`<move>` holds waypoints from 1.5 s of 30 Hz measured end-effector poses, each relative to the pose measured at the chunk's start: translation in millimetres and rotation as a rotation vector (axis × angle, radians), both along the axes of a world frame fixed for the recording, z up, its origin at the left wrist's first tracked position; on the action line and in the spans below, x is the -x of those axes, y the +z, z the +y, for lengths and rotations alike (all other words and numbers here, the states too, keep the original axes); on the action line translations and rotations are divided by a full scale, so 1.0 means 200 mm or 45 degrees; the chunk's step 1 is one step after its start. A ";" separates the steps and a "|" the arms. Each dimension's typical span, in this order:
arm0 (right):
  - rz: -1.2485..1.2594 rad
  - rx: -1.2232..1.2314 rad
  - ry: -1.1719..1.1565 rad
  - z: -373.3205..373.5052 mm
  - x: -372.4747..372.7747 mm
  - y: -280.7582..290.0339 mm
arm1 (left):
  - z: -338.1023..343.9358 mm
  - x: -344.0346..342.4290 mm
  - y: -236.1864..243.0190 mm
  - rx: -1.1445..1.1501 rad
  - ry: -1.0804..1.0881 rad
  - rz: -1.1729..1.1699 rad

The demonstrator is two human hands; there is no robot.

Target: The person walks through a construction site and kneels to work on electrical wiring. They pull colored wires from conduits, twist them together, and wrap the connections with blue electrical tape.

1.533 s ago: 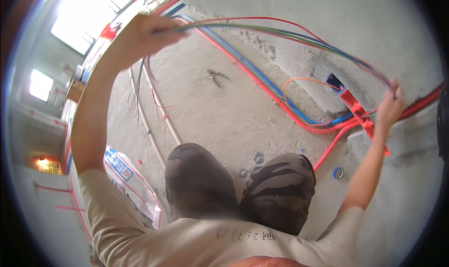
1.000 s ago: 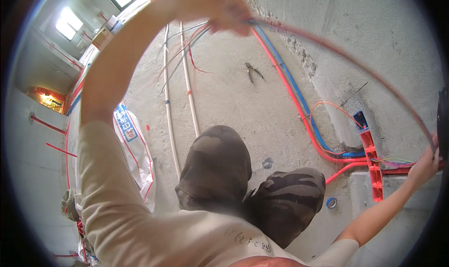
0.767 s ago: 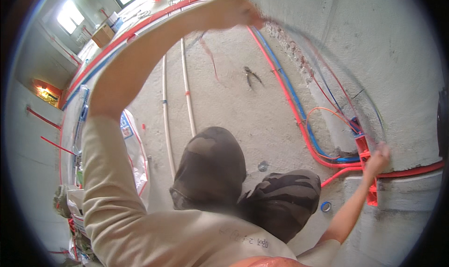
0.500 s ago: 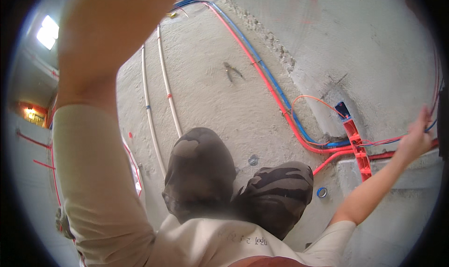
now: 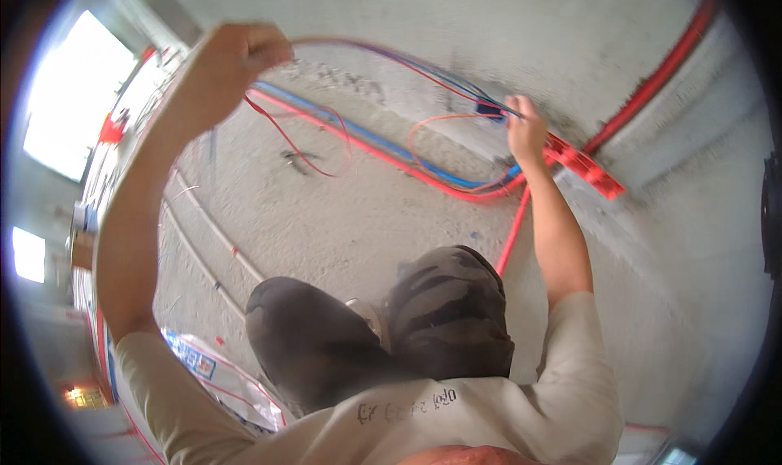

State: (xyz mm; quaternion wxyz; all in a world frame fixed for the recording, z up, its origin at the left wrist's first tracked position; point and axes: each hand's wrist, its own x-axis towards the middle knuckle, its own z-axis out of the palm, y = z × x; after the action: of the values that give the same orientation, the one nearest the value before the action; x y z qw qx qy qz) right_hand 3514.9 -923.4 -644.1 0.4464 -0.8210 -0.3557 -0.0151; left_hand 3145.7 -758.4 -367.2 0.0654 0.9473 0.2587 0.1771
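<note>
A bundle of thin red and blue electrical wires (image 5: 391,58) stretches between my hands above the floor. My left hand (image 5: 252,46), raised at the upper left, is closed around its far end, and a loose red wire loop (image 5: 338,139) hangs below. My right hand (image 5: 527,131) pinches the wires beside a dark blue electrical box (image 5: 489,109) at the wall's foot. Right of that hand lies a red slotted plastic strip (image 5: 585,165), partly covered by it. An orange wire (image 5: 423,127) curves out from the blue box.
Red conduit (image 5: 383,166) and blue conduit (image 5: 358,135) run along the floor by the wall. Pliers (image 5: 297,162) lie on the rough concrete. Two pale pipes (image 5: 213,229) cross at left, near a printed plastic bag (image 5: 195,355). Thick red conduit (image 5: 652,82) continues right.
The view has swung to the right. My right hand has moved from the far right to the blue box. My left hand has come into view, holding the wires stretched out.
</note>
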 end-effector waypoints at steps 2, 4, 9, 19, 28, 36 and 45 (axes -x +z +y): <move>-0.276 -0.442 0.009 -0.03 0.00 0.17 | -0.05 -0.20 0.21 -0.308 -0.026 0.100; -0.309 -0.581 0.041 -0.10 -0.06 0.45 | -0.26 -0.34 0.29 -0.337 -0.073 -0.073; -0.222 -0.673 0.094 -0.25 -0.07 0.83 | -0.68 -0.57 0.34 -0.145 -0.017 0.173; -0.061 -0.681 -0.006 -0.13 -0.12 0.08 | -0.37 -0.87 -0.29 0.046 -0.548 0.029; -0.008 -0.460 0.344 -0.32 -0.08 0.31 | -0.65 -1.26 -0.48 -0.109 -0.609 0.346; 0.009 -0.656 0.324 -0.34 -0.15 0.07 | -0.72 -1.44 -0.62 -0.137 -0.574 0.377; -0.476 -0.205 0.163 -0.50 -0.05 -0.35 | -0.49 -1.50 -1.48 0.897 -0.644 0.338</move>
State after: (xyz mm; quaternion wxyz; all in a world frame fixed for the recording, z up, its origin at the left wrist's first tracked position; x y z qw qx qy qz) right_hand 3525.6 -1023.0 -714.7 0.4368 -0.7412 -0.4816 -0.1672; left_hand 3445.5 -857.1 -663.3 0.3912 0.9152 0.0698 -0.0664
